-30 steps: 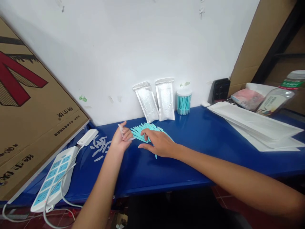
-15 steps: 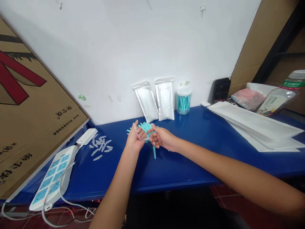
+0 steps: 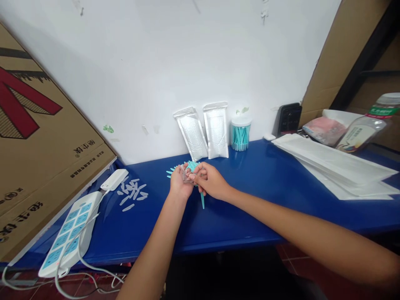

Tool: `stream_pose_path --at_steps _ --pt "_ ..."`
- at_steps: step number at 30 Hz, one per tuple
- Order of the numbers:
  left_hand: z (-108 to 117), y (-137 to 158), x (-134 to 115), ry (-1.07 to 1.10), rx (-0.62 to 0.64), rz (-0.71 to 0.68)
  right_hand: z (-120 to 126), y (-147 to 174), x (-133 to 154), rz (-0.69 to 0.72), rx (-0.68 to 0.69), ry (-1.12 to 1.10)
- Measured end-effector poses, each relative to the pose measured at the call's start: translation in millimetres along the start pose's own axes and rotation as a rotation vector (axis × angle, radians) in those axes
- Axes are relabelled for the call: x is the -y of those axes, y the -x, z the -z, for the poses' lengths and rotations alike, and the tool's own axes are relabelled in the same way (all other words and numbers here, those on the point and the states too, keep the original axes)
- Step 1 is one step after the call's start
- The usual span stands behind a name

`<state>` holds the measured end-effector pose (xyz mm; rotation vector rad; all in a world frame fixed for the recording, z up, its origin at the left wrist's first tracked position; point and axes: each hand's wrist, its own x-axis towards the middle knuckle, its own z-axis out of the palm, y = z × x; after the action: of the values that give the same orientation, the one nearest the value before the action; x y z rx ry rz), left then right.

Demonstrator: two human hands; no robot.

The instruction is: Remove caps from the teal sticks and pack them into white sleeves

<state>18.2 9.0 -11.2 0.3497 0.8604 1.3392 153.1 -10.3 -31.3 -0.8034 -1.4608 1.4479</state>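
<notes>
My left hand [image 3: 181, 183] is turned palm up with curled fingers around a few small translucent plastic sleeves [image 3: 185, 173]. Over that palm, my right hand [image 3: 211, 181] has its thumb and fingers pinched together, touching a piece there; the fingers partly hide it. Behind and under both hands lies a pile of thin teal plastic sticks [image 3: 193, 165], and one teal stick [image 3: 203, 201] points toward the front edge. More translucent sleeves [image 3: 134, 189] are scattered on the blue table [image 3: 237, 221] to the left.
Two silvery padded pouches [image 3: 216, 131] lean on the wall beside a lidded jar [image 3: 240, 134] of teal sticks. White envelopes [image 3: 334, 166] and a plastic bottle [image 3: 364, 127] lie right. A power strip [image 3: 73, 231] with cables and a large cardboard box [image 3: 53, 154] stand left.
My right hand has moved left onto my left palm, its fingers now pinched. The sleeve that stuck up by my left thumb now lies lower among the fingers.
</notes>
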Motion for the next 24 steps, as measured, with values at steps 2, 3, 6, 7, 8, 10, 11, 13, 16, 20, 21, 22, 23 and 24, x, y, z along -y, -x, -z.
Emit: stream_pose_path --at_steps 2,3,6,7,8,10,11,13,16,20,21,22,23,24 --pt "-4 3 2 0.034 -0.074 0.016 1 2 1 0.150 0.001 0.155" --pt "-6 5 3 0.055 -0.109 0.026 1 3 2 0.248 0.015 0.253" --pt "-14 14 6 0.106 -0.145 0.070 3 7 6 0.519 0.063 0.505" --pt "-16 18 7 0.124 -0.144 0.082 3 8 8 0.576 0.059 0.556" --pt "-18 21 8 0.143 -0.138 0.092 4 9 9 0.604 0.045 0.588" --pt "-20 28 10 0.182 -0.120 0.106 4 11 11 0.604 -0.015 0.614" --pt "-21 32 11 0.201 -0.110 0.109 4 11 12 0.596 -0.047 0.624" --pt "-22 40 14 0.234 -0.090 0.114 2 13 14 0.587 -0.092 0.651" --pt "-22 52 16 0.284 -0.051 0.098 -2 15 16 0.633 -0.124 0.682" --pt "-18 61 19 0.252 0.101 -0.012 -5 19 17 0.783 -0.170 0.644" --pt "-18 62 22 0.222 0.135 -0.028 -5 20 18 0.811 -0.184 0.633" --pt "-17 62 26 0.194 0.152 -0.031 -5 21 18 0.831 -0.197 0.625" --pt "-17 62 30 0.171 0.152 -0.025 -4 23 19 0.848 -0.208 0.622" --pt "-18 61 35 0.142 0.134 -0.015 -4 25 20 0.865 -0.216 0.623"
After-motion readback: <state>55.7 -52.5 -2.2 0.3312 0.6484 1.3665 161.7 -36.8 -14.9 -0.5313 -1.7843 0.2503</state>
